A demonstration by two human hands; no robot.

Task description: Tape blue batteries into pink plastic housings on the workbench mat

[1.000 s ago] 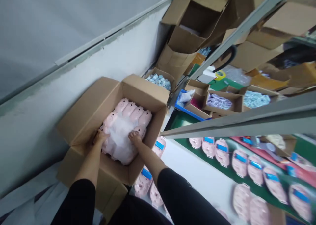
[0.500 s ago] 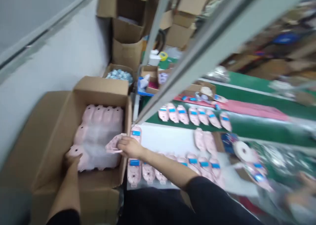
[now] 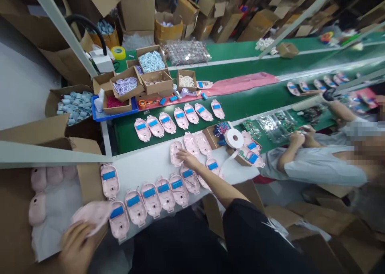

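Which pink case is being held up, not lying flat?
The pink case in the left hand, by the near left corner of the table. The others lie flat in rows; the right hand only touches one.

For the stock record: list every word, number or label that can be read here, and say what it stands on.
No text can be read.
Blue stickers on the pink shells: no print shows, too small.
Cardboard boxes: no legible marking.
Circuit boards: too small and blurred.
Loose pink shell in the left hand: blurred, nothing legible.
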